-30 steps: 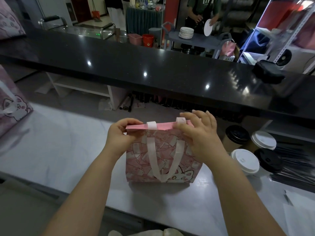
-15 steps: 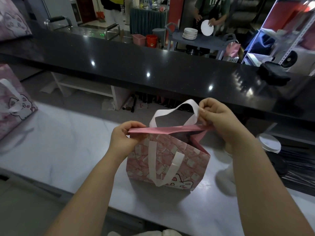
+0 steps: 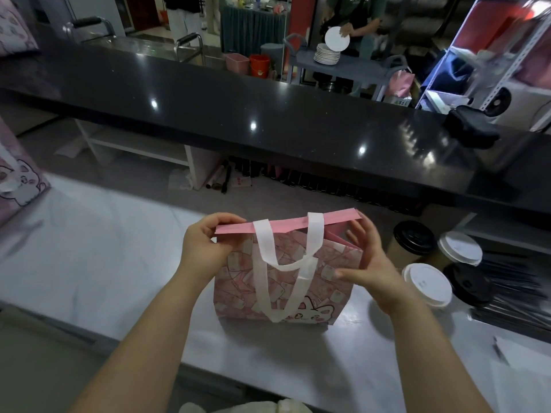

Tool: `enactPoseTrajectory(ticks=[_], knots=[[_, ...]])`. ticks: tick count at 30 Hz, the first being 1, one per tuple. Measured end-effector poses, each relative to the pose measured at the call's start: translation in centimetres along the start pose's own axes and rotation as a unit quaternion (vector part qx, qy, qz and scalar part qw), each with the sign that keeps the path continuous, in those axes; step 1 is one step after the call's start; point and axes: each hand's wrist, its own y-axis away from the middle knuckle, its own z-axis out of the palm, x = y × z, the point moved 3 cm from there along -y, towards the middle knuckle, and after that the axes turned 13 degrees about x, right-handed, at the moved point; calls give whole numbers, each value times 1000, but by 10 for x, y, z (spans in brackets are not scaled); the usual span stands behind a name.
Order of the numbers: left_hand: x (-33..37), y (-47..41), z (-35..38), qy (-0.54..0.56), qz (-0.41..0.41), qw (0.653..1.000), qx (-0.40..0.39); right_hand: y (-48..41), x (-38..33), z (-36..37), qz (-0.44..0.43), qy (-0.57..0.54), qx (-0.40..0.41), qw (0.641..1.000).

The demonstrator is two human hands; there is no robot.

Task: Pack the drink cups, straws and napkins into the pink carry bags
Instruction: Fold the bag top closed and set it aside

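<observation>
The bag stands upright in the middle of the white bench, its mouth nearly flat. The left hand pinches the rim at the bag's ten o'clock corner, thumb and fingers clamped on the pink fold. The right hand is spread, fingers straight, lying against the bag's three o'clock side, where the side fold shows; it grips nothing. A white handle loops over the front. The cups, with white and black lids, wait at three o'clock, just beside the bag, with dark straws beyond them. Nothing seems packed in this bag yet, though its inside cannot be seen. The step in hand looks like opening the mouth. To do it well, the left pinch should stay on one wall only, so that the other can part from it. The right fingers should slip into the side fold and push it outward until the base squares up and the bag stands by itself. The handle is best flipped outside the rim, so that no cup catches it on the way down. The paper is thin, so a gentle spread beats a sharp tug.
</observation>
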Motion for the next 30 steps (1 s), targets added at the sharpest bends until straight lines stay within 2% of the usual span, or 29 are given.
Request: enactPoseTrajectory(ticks=[4,7,12,16,19,22,26,30], knots=[[-2,0,-1,11,-17,1000,-8,-6,5,11,-16,-17,148,989],[-4,1,-3,8,-25,1000,-9,-7,7,17,-51,-18,190,980],[-6,3,-9,31,-38,999,-6,-5,13,15,-111,-16,225,968],[-8,0,-16,41,-46,998,-21,2,11,19,-205,8,226,952],[-11,-1,-22,10,-27,999,-21,5,5,19,-308,89,204,925],[-7,-1,-29,-54,37,997,-30,3,4,14,-391,191,174,883],[5,0,-38,-151,116,980,-56,8,0,8,-352,186,135,907],[11,7,-31,-171,151,974,-8,8,-5,11,-280,118,179,936]])
